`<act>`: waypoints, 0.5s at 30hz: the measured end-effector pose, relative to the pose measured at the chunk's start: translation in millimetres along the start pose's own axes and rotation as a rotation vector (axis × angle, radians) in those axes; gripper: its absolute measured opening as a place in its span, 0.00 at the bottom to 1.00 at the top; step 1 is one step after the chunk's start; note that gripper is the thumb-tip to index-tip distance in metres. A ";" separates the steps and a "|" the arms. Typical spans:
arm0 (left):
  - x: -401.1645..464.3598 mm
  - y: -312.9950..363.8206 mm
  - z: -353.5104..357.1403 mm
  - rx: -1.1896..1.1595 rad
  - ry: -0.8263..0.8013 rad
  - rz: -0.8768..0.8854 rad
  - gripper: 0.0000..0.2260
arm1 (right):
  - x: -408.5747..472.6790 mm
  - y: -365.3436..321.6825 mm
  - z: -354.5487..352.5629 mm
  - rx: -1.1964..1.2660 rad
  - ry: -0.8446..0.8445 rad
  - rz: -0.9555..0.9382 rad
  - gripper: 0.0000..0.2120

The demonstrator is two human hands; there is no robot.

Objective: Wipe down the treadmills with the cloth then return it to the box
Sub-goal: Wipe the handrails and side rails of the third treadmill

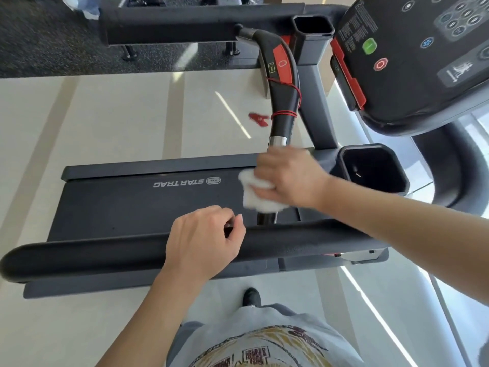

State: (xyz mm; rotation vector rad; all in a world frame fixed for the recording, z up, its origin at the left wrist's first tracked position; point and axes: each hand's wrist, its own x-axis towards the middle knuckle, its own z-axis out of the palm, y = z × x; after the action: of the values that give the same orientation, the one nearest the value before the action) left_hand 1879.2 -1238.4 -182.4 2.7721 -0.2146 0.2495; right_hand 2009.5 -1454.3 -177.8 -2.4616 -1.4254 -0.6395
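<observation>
While the right hand point(288, 178) grips it, cloth point(258, 193) (white) bulges beneath curled fingers point(264, 193).

The right hand point(288, 177) sits right of the frame's centre, knuckles up, fingers curled round and gripping a white cloth point(258, 194). Its bare forearm runs in from the right edge, sloping down to the right. The left hand point(205, 243) lies lower centre, back upward, fingers loosely curled with thumb near forefinger, its forearm rising from the bottom edge.
</observation>
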 end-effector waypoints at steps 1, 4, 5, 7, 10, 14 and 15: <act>0.3 -0.4 0.0 0.002 -0.002 0.004 0.19 | -6.7 -9.9 2.7 0.008 -0.057 -0.089 0.14; 0.7 -1.4 -0.4 0.007 -0.019 0.011 0.19 | -8.4 -10.7 8.0 -0.020 -0.087 -0.219 0.16; 0.6 -1.1 -0.4 0.005 -0.020 0.009 0.19 | -6.2 -5.3 8.4 -0.019 -0.057 -0.225 0.17; 0.8 -0.5 -0.3 0.004 -0.015 0.006 0.19 | -1.3 8.9 8.0 -0.014 0.021 -0.197 0.19; 1.1 -0.2 -0.5 0.009 -0.001 0.021 0.19 | 10.8 39.5 -2.2 -0.075 0.132 0.010 0.19; -0.2 0.6 -3.4 0.009 -0.012 0.034 0.19 | 31.1 66.4 -11.2 -0.161 0.245 0.308 0.19; -0.4 0.7 -3.8 0.005 -0.015 0.036 0.19 | 31.6 63.0 -8.2 -0.154 0.252 0.348 0.18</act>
State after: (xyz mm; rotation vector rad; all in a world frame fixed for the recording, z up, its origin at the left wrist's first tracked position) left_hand 1878.1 -1237.6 -178.8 2.7780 -0.2689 0.2384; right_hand 2075.5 -1465.1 -154.1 -2.5439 -0.8583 -0.9647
